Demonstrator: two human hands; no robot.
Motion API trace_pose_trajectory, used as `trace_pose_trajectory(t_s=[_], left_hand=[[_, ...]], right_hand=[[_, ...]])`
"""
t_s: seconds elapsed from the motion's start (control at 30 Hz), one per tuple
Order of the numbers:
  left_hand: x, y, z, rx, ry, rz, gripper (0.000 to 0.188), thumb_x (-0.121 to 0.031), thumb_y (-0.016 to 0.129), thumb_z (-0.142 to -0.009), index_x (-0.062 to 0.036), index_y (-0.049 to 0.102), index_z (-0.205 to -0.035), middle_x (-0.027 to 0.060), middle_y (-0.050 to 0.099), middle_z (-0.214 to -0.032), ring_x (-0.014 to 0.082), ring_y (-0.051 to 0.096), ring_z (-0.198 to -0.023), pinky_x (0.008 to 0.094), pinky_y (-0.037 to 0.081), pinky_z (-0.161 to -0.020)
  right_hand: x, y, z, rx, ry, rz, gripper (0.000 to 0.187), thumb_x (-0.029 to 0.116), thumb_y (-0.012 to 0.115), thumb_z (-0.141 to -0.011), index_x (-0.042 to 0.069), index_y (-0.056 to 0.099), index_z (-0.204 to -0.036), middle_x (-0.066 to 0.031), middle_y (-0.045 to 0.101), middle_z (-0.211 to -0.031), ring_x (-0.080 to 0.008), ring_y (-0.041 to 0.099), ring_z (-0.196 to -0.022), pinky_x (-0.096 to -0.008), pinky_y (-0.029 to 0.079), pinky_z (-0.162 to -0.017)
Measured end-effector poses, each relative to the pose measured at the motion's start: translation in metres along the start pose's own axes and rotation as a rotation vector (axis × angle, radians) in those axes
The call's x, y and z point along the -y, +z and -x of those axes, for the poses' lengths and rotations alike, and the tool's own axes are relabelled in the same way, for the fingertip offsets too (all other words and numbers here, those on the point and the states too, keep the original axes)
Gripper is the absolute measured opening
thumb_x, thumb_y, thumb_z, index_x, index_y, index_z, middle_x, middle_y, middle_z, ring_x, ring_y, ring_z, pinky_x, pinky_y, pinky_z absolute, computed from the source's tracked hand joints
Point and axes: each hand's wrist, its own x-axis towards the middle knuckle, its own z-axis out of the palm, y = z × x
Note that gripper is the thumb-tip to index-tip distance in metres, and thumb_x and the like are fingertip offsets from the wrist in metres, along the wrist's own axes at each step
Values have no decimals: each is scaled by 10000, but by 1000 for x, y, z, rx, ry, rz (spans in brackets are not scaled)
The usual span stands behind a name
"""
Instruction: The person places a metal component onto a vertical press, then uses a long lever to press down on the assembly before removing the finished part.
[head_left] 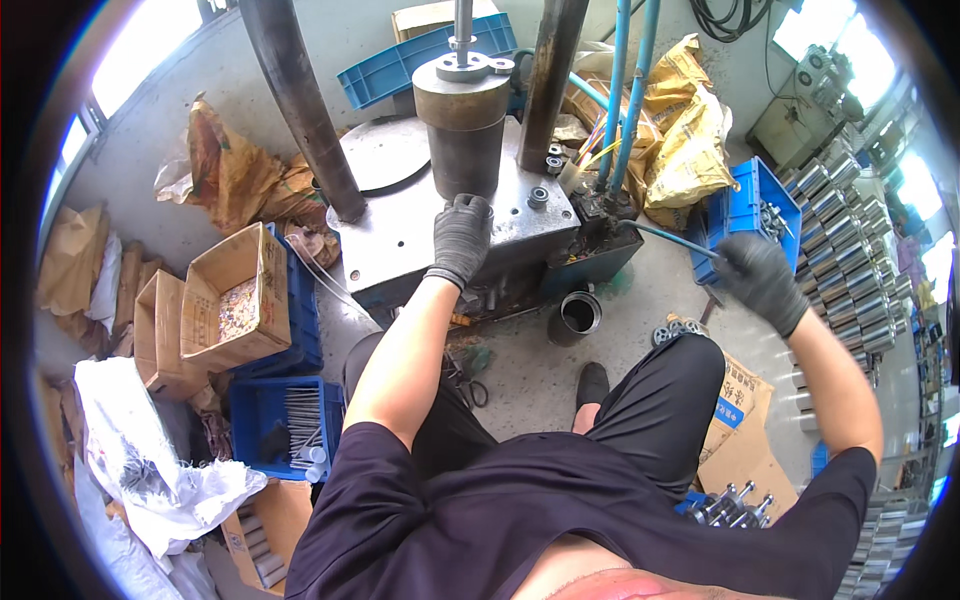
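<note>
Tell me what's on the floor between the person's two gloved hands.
In the head view, a short open metal cylinder stands on the concrete floor between the left hand and the right hand, beside the press base's dark corner.

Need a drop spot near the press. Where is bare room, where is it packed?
Bare: steel base plate left of the left hand; concrete floor between the short tube and the shoe. Crowded: boxes and bins at left, roller rack behind the right hand.
</note>
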Motion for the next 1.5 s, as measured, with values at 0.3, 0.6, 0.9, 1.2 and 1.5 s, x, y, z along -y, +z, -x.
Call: trace_pose_trajectory(t_s=[0.3, 0.6, 0.9, 1.2, 1.5], left_hand=[[-17, -27, 6, -65, 42, 61, 133, -145, 716, -922, -91, 666, -1032, 140, 683, -1100, 385, 663, -1032, 512, 528, -912], [-75, -33, 58, 451, -328, 826, 310, -166, 650, -1047, -7, 561, -1299, 180, 702, -1201, 269, 706, -1088, 398, 567, -957], [-76, -43, 77, 593, -373, 1439, 565, -144, 636, -1056, -65, 406, -1566, 105, 591, -1373, 158, 595, -1195, 327, 542, -1014], [-46, -91, -34, -141, -111, 819, 377, -282, 650, -1062, -26, 617, -1337, 90, 694, -1130, 165, 634, -1001, 331, 530, -926], [-55, -146, -233, -281, -327, 417, 468, -353, 712, -992, 6, 617, -1279, 158, 753, -976, 267, 735, -868, 399, 565, -837]], right_hand=[[99, 100, -7, -214, -307, -285, 257, 63, 764, -871, 40, 693, -1117, -146, 727, -1006, -309, 713, -867, -424, 570, -786], [120, 195, -35, -60, 462, -1031, 416, 23, 764, -913, 13, 638, -1309, -114, 685, -1212, -171, 708, -1019, -335, 593, -880], [141, 211, -53, -270, 60, -862, 309, 46, 795, -847, 56, 724, -1148, -131, 683, -1133, -311, 706, -1020, -372, 595, -887], [139, 193, -54, -276, 156, -809, 333, 120, 820, -814, 13, 723, -1113, -140, 681, -1071, -314, 704, -975, -384, 582, -845], [137, 209, -52, -292, 150, -962, 313, 80, 796, -825, 21, 713, -1121, -127, 665, -1046, -278, 705, -928, -363, 586, -835]])
